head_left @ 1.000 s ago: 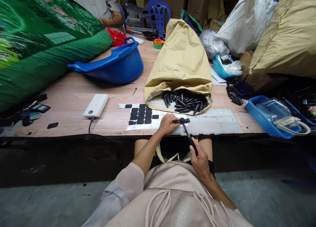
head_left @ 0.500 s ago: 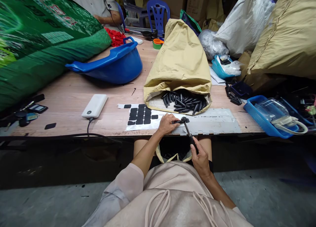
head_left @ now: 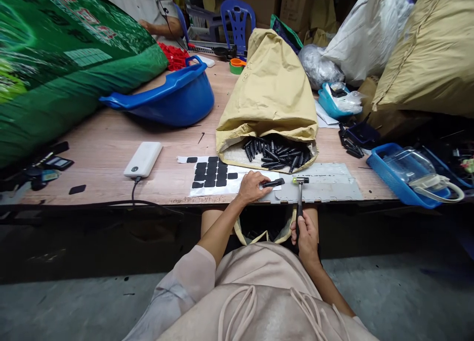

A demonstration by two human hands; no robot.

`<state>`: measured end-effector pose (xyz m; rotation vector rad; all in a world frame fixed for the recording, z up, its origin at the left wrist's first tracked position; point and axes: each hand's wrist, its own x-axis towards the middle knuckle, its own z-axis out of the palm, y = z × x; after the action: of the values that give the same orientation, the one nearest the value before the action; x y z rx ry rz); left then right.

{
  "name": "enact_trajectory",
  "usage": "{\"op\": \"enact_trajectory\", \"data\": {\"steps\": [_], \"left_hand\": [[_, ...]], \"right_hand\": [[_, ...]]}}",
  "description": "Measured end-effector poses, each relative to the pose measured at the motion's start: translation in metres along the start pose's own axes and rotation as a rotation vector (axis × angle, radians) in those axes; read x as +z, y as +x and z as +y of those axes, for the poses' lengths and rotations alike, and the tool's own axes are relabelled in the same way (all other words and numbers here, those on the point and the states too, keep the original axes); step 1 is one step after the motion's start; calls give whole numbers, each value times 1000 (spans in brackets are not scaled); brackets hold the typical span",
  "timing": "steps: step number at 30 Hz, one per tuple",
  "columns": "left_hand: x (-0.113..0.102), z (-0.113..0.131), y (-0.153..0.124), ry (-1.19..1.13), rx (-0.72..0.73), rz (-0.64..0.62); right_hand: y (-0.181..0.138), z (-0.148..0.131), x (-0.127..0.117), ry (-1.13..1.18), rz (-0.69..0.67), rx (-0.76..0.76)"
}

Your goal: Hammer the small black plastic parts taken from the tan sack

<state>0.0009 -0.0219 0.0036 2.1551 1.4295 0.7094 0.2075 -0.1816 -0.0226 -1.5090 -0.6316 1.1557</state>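
Observation:
My left hand is closed around one end of a slim black plastic piece, which lies against the grey board at the table's front edge. In my right hand is a small hammer, gripped by its black handle. Its two-ended head, yellowish on one side and black on the other, is right of the black piece and apart from it. Just beyond both hands, a tan sack lies with its mouth toward me, and many similar black pieces show inside it.
Left of my hands lies a white sheet with black stickers, then a white power bank with a cable. A blue basin stands behind them. At right is a blue basket. An open bag hangs at my lap.
The hammer has moved off the black piece and to the right, its head now turned sideways. My right hand has shifted right and slightly down; my left hand stays in place.

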Motion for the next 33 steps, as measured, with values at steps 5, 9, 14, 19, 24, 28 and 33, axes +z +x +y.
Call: {"op": "enact_trajectory", "data": {"steps": [5, 9, 14, 19, 24, 28, 33], "left_hand": [[-1, -3, 1, -2, 2, -21], [-3, -5, 0, -34, 17, -27], [-4, -5, 0, -64, 9, -27], [-4, -3, 0, -100, -19, -19], [-7, -1, -1, -105, -14, -27], [-7, -1, -6, -98, 75, -93], [-4, 3, -29, -111, 204, -169]], "right_hand": [[5, -4, 3, 113, -4, 124], [6, -7, 4, 142, -54, 155], [7, -3, 2, 152, -88, 164], [8, -1, 2, 145, -91, 153], [7, -4, 5, 143, -84, 164], [6, -6, 8, 160, -51, 156], [6, -6, 9, 156, -52, 154]]}}
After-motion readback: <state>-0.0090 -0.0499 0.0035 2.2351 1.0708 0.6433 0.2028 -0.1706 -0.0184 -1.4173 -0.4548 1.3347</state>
